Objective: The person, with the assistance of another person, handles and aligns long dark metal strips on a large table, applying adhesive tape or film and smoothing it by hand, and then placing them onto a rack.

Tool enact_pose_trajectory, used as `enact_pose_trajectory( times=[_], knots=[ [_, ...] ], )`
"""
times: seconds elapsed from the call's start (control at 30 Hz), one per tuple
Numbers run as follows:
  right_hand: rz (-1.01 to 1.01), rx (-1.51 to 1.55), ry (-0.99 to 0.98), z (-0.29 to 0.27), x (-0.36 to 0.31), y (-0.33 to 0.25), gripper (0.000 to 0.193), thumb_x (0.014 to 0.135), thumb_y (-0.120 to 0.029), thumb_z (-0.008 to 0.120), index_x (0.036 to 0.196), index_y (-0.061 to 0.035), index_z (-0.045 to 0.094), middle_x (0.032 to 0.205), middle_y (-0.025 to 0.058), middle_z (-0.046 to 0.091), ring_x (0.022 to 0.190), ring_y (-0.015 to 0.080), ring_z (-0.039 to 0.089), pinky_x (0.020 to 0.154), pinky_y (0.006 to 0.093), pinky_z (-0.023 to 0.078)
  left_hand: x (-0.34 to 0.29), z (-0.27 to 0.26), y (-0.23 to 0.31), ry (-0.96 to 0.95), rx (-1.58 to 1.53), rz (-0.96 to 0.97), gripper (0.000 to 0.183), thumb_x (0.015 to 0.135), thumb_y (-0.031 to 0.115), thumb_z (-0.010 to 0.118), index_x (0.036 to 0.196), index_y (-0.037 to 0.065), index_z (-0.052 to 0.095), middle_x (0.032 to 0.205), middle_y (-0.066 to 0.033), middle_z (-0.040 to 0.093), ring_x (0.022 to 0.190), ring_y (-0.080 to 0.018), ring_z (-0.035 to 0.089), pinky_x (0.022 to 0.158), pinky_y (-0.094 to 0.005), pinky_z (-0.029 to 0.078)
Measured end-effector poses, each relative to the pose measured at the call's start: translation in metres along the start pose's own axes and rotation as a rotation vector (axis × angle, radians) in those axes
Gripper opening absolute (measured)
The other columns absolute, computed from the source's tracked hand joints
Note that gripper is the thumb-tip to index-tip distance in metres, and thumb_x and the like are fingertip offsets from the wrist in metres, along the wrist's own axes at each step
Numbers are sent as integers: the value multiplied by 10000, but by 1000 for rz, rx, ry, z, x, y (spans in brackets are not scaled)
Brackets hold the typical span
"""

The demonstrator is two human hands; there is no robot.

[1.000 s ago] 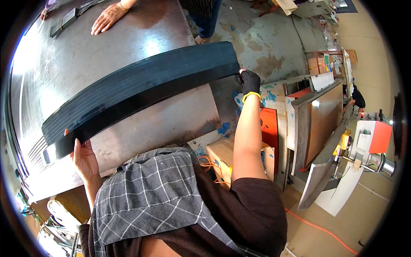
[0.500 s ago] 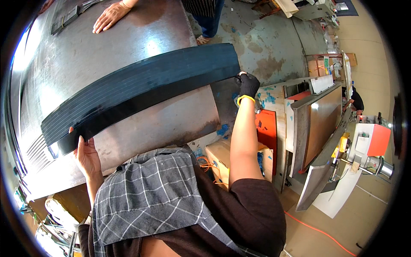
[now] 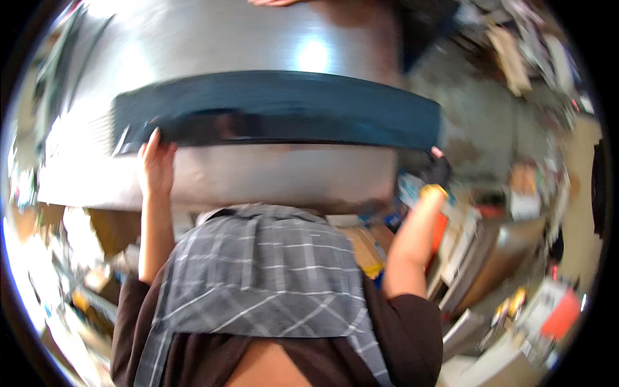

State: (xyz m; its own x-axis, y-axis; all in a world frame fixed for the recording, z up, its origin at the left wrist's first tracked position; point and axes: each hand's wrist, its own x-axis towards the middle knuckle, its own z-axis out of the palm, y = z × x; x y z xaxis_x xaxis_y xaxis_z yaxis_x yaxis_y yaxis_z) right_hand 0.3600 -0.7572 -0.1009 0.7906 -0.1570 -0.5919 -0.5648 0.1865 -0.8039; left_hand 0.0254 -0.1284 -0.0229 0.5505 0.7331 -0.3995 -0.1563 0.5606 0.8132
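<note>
A long dark blue-black panel (image 3: pixel 277 106) with fine lines running along it spans the near part of a bare metal table (image 3: pixel 271 174). My bare left hand (image 3: pixel 157 168) grips its near left corner, thumb and fingers closed on the edge. At the other end, my right hand (image 3: pixel 438 169), in a black fingertip-less glove with a yellow cuff, holds the near right corner, which juts past the table's right edge. Motion blurs the picture, and the fingers beneath the panel are hidden.
Another person's hand (image 3: pixel 274 2) rests on the table at the far edge of view. A cardboard box (image 3: pixel 364 248) stands below the table's near right corner. Farther right are leaning panels (image 3: pixel 506 258) and a white and orange machine (image 3: pixel 561 316).
My view has turned left, so the panel now lies nearly level across it. Both hands keep their hold at its ends. The other person's hand now shows only at the top rim.
</note>
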Motion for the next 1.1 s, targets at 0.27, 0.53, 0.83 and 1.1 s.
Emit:
enact_pose_trajectory(
  times=[0.27, 0.53, 0.83, 1.1],
  knots=[
    [-81, -122, -23, -2, -16, 3, 349, 946, -325, 584, 1110, -19, 624, 1114, 87, 665, 979, 214, 620, 875, 330, 482, 67, -112, 102, 49, 312, -113, 102, 905, 163, 674, 823, 108, 647, 804, -50, 701, 759, -141, 696, 636, -254, 579],
    [-34, 46, 39, 3, -19, -7, 236, 951, -305, 604, 996, -78, 652, 885, 12, 674, 743, 117, 596, 679, 257, 476, 92, -164, 121, 260, 787, -233, 164, 910, 301, 663, 877, 147, 619, 832, 21, 678, 754, -84, 651, 662, -253, 521],
    [-32, -30, 44, -9, -4, -3, 265, 968, -291, 572, 1057, -48, 630, 966, 38, 659, 814, 135, 577, 746, 278, 482, 103, -187, 105, 320, 996, -147, 200, 869, 326, 696, 869, 163, 580, 789, 45, 604, 743, -83, 603, 663, -301, 516],
    [-4, 10, 70, -3, -10, -9, 313, 979, -285, 547, 1157, -34, 599, 1103, 65, 637, 949, 165, 586, 850, 304, 472, 107, -201, 97, 306, 930, -77, 198, 853, 274, 718, 845, 145, 567, 742, 40, 580, 678, -74, 568, 580, -261, 498]
  ],
)
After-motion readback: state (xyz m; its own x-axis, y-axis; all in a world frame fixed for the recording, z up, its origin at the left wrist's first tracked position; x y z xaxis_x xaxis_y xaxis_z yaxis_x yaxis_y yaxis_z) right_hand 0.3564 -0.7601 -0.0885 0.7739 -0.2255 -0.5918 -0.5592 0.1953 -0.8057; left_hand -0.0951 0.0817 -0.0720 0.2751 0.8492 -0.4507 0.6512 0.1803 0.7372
